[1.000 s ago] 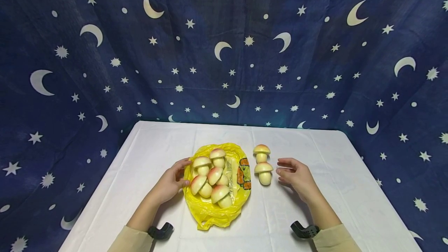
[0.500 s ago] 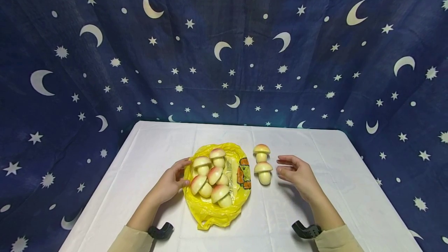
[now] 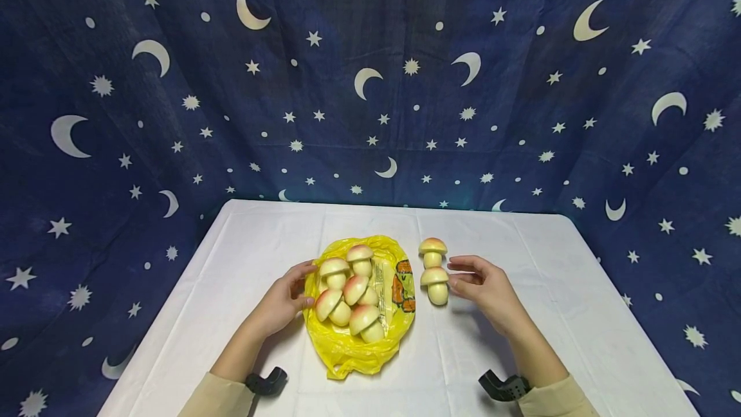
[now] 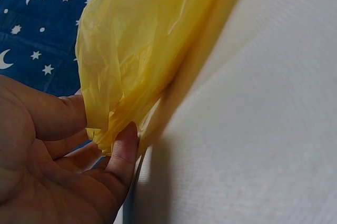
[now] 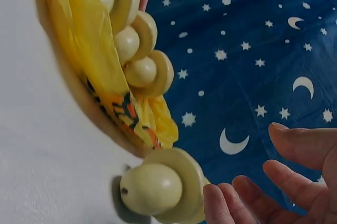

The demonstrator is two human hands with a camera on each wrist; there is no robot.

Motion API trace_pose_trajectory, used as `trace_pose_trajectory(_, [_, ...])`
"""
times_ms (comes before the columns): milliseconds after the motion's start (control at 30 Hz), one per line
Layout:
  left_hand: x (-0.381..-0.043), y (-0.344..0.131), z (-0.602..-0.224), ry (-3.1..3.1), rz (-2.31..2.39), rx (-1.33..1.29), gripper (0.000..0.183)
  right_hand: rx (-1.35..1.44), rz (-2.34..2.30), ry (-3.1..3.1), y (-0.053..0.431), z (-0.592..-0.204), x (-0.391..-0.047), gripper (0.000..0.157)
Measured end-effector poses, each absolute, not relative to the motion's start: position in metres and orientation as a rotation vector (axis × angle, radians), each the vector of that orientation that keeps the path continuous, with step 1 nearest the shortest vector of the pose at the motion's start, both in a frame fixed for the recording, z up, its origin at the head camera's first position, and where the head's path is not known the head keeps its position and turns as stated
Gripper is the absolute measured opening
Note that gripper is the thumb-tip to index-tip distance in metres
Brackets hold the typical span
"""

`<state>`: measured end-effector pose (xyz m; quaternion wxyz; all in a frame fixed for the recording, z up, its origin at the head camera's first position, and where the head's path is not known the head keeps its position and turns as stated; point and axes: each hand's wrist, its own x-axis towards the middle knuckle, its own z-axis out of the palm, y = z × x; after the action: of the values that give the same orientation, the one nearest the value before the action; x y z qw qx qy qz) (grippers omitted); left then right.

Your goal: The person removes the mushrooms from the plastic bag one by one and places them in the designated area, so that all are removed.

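A yellow plastic bag (image 3: 359, 356) with its mouth spread wide lies on the white-covered table, with several toy mushrooms (image 3: 363, 320) inside. My left hand (image 3: 283, 300) holds the bag's left edge; in the left wrist view its thumb and fingers (image 4: 122, 153) lie against the gathered plastic. Right of the bag lie two more cream mushrooms with reddish-tinted caps, the far one (image 3: 433, 251) directly behind the near one (image 3: 437, 288). My right hand (image 3: 486, 285) hovers just right of the near mushroom, fingers apart, fingertips close to its cap, holding nothing.
The table wears a white cloth (image 3: 521, 243). Behind and beside it hangs a dark blue curtain (image 3: 370, 114) with moons and stars. Black wrist cameras (image 3: 503, 385) sit on both wrists.
My right hand has moved left, closer to the near mushroom's cap. The left hand, the bag and the mushrooms stay where they were.
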<state>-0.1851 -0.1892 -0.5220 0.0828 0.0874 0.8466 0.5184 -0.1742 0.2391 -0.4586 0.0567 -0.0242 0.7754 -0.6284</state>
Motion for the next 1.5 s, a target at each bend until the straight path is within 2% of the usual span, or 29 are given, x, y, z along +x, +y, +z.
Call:
trace_pose_trajectory(633, [-0.186, -0.19, -0.524, 2.534, 1.551, 0.292, 0.064, -0.155, -1.84, 2.324, 0.194, -0.466, -0.168, 0.046])
trace_pose_trajectory(1500, [-0.187, -0.191, -0.524, 2.551, 1.521, 0.325, 0.064, -0.299, -1.775, 2.201, 0.145, -0.487, -0.16, 0.047])
